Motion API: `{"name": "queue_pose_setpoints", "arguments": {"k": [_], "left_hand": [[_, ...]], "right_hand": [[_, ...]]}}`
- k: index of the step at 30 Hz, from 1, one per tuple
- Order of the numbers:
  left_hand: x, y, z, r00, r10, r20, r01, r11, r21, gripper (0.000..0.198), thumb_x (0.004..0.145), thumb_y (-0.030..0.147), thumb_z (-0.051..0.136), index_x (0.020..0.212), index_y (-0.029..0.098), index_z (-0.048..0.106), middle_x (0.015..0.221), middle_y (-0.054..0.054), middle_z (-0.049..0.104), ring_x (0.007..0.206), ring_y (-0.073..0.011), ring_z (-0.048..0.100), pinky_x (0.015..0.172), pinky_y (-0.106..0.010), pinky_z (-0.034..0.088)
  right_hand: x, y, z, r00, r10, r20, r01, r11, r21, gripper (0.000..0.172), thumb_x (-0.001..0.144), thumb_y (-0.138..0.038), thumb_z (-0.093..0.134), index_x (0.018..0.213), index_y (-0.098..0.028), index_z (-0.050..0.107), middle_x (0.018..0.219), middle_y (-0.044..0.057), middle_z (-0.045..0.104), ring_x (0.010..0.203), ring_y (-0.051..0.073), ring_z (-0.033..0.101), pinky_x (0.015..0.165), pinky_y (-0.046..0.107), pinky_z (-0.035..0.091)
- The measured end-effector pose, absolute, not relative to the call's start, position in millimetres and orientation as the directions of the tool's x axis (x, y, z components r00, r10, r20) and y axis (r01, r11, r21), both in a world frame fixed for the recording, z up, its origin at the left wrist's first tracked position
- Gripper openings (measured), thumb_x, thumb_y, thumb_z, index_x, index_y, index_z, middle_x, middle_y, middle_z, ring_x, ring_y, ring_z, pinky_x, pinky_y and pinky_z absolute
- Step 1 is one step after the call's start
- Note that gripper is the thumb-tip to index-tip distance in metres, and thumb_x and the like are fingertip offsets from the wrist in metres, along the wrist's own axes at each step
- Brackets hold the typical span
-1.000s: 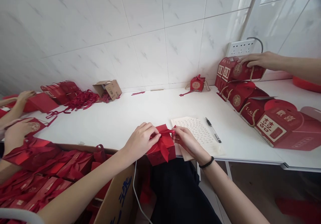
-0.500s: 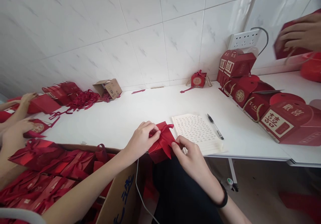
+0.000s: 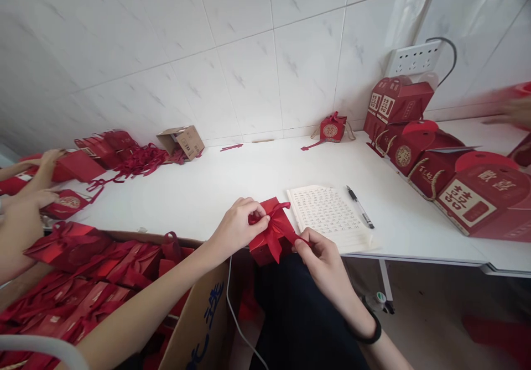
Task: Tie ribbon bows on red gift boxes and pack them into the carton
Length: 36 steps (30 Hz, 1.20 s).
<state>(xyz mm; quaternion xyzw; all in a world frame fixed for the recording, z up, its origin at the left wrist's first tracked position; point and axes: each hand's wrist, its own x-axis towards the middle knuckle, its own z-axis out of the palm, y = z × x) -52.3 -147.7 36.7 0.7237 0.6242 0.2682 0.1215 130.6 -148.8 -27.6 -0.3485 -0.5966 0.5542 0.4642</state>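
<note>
Red card forms the small gift box [image 3: 258, 253] at the near edge of the white bench [image 3: 232, 176], its left side partly covered by the left hand [image 3: 238, 227]. Its underside is out of sight, so whether the dark-clothed lap [image 3: 298, 309] or the bench edge bears it cannot be told. At the right border a co-worker's hand [image 3: 516, 113] is smeared by blur; at the left border other people's arms [image 3: 20, 237] are cut off. The cardboard carton [image 3: 207, 309], packed with ribbon-tied boxes [image 3: 74, 245], runs out of view at lower left, and the large double-happiness boxes [image 3: 498, 193] are cropped at right.

The gift box sits between the two hands, just below the left fingertips. The left grip is closed, thumb against forefinger, seemingly on the knot of the red ribbon [image 3: 274, 240], though the fingers mask the exact hold. The right hand [image 3: 323, 262] pinches a ribbon tail beside the box's right side, near the handwritten notebook [image 3: 327, 209] and the pen [image 3: 360, 207].
</note>
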Motion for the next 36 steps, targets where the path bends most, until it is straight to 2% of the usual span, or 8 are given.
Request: {"name": "queue_pose_setpoints", "arguments": {"k": [5, 10, 14, 20, 23, 27, 32, 36], "left_hand": [[-50.5, -146.0, 36.4, 0.096, 0.968, 0.232, 0.819, -0.209, 0.534, 0.013, 0.079, 0.025, 0.053, 0.068, 0.019, 0.055, 0.075, -0.001, 0.056, 0.078, -0.0160, 0.052, 0.070, -0.030, 0.044], [-49.8, -144.9, 34.1, 0.103, 0.962, 0.252, 0.806, -0.229, 0.546, 0.007, 0.077, 0.023, 0.054, 0.070, 0.019, 0.053, 0.076, 0.000, 0.055, 0.080, -0.0163, 0.050, 0.073, -0.031, 0.044], [-49.7, -145.7, 32.8, 0.117, 0.953, 0.278, 0.803, -0.256, 0.538, 0.005, 0.077, 0.021, 0.053, 0.072, 0.019, 0.053, 0.078, 0.000, 0.054, 0.081, -0.0158, 0.050, 0.074, -0.031, 0.043], [-50.6, -145.7, 32.2, 0.114, 0.957, 0.266, 0.791, -0.250, 0.558, 0.008, 0.078, 0.021, 0.052, 0.071, 0.019, 0.053, 0.077, 0.000, 0.054, 0.080, -0.0152, 0.050, 0.073, -0.029, 0.043], [-50.9, -144.6, 31.1, 0.108, 0.953, 0.283, 0.789, -0.255, 0.559, 0.009, 0.078, 0.021, 0.053, 0.069, 0.019, 0.053, 0.076, 0.000, 0.054, 0.080, -0.0149, 0.049, 0.073, -0.029, 0.042], [-50.6, -142.8, 29.0, 0.095, 0.953, 0.288, 0.786, -0.250, 0.566, 0.009, 0.077, 0.020, 0.053, 0.068, 0.018, 0.053, 0.074, 0.000, 0.054, 0.079, -0.0150, 0.049, 0.072, -0.028, 0.042], [-50.8, -141.6, 28.1, 0.084, 0.955, 0.283, 0.774, -0.242, 0.586, 0.010, 0.077, 0.021, 0.054, 0.067, 0.018, 0.054, 0.073, 0.000, 0.054, 0.078, -0.0149, 0.050, 0.071, -0.027, 0.042], [-53.1, -142.2, 27.7, 0.090, 0.954, 0.286, 0.761, -0.251, 0.598, 0.010, 0.077, 0.022, 0.055, 0.068, 0.018, 0.055, 0.074, 0.000, 0.054, 0.077, -0.0148, 0.049, 0.072, -0.028, 0.042]], "right_hand": [[133.9, -154.3, -34.5, -0.281, 0.934, 0.222, -0.193, 0.172, -0.966, 0.036, 0.081, -0.043, 0.048, 0.055, -0.020, 0.042, 0.054, -0.001, 0.045, 0.053, 0.013, 0.043, 0.053, 0.024, 0.035], [123.3, -169.1, -41.9, -0.474, 0.876, 0.090, -0.115, 0.040, -0.993, 0.040, 0.082, -0.056, 0.051, 0.068, -0.018, 0.053, 0.057, 0.000, 0.053, 0.056, 0.016, 0.052, 0.057, 0.026, 0.040], [100.3, -181.9, -37.7, -0.489, 0.871, 0.050, -0.170, -0.039, -0.985, 0.044, 0.083, -0.060, 0.048, 0.071, -0.018, 0.054, 0.057, 0.001, 0.054, 0.056, 0.016, 0.053, 0.058, 0.027, 0.041], [69.4, -195.7, -32.8, -0.258, 0.966, -0.008, -0.382, -0.109, -0.918, 0.044, 0.079, -0.059, 0.055, 0.061, -0.020, 0.044, 0.053, -0.001, 0.049, 0.051, 0.013, 0.044, 0.055, 0.026, 0.038], [59.4, -204.1, -33.8, -0.268, 0.963, -0.035, -0.455, -0.159, -0.876, 0.044, 0.077, -0.057, 0.058, 0.060, -0.020, 0.040, 0.051, -0.003, 0.043, 0.049, 0.011, 0.038, 0.050, 0.024, 0.034], [48.0, -217.4, -38.5, -0.330, 0.944, -0.010, -0.504, -0.185, -0.843, 0.043, 0.081, -0.052, 0.055, 0.059, -0.020, 0.037, 0.051, -0.004, 0.039, 0.048, 0.009, 0.034, 0.048, 0.022, 0.030], [40.6, -229.4, -46.6, -0.456, 0.890, -0.028, -0.436, -0.250, -0.865, 0.038, 0.083, -0.051, 0.051, 0.067, -0.018, 0.041, 0.051, -0.006, 0.038, 0.046, 0.008, 0.031, 0.045, 0.020, 0.026], [70.8, -218.4, -29.4, -0.637, 0.770, -0.025, -0.183, -0.183, -0.966, 0.036, 0.083, -0.044, 0.053, 0.061, -0.017, 0.044, 0.048, -0.003, 0.045, 0.047, 0.009, 0.039, 0.046, 0.020, 0.029]]}}
